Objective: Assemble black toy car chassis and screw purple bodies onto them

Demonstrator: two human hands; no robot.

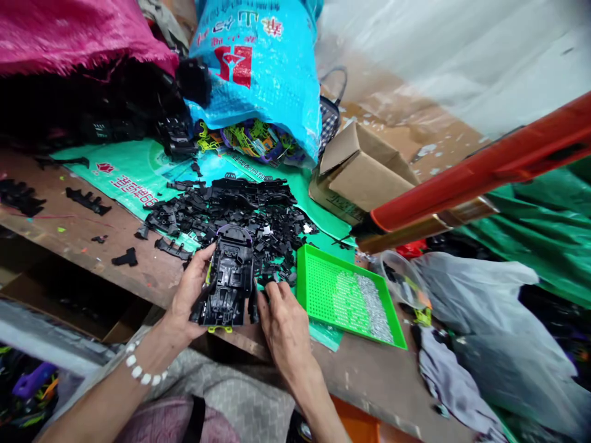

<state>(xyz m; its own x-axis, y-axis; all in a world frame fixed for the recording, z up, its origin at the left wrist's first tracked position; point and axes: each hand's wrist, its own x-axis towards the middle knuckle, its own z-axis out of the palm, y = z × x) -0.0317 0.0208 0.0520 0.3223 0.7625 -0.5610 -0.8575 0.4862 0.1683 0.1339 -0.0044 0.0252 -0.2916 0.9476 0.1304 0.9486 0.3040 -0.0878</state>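
My left hand (187, 294) grips the left side of a black plastic toy car chassis (228, 277), thumb on top, at the near edge of the wooden bench (115, 246). My right hand (284, 323) is at the chassis's right side, fingers bent and pinched against its edge; what they hold, if anything, is hidden. Just beyond lies a heap of small black plastic parts (231, 209) on a green woven sheet (133, 172).
A green mesh tray (323, 289) with several small silver screws sits right of my hands. A cardboard box (364, 172), a blue woven sack (263, 61), a pink sack (69, 31) and a red bar (484, 166) surround the bench. Loose black pieces lie at left.
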